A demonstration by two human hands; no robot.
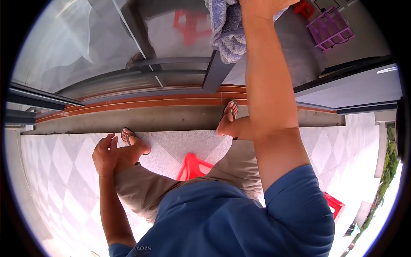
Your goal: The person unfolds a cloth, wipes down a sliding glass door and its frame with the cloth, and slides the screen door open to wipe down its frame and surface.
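My right arm reaches up to the top edge of the view, where my right hand [262,7] is closed on a purple-grey towel [230,36]. Part of that hand is cut off by the edge. The towel hangs against the dark frame [217,73] of a glass door panel [175,43]. My left hand [105,155] is by my left knee, holding nothing, its fingers loosely bent and a little apart. Between my legs shows a red plastic stool [193,166].
A purple rack [330,29] and a red object [304,8] stand inside the doorway. A second door panel [355,88] is at the right. Behind my right side is another red plastic piece [335,205]. A raised sill [171,119] borders the tiled floor [64,158].
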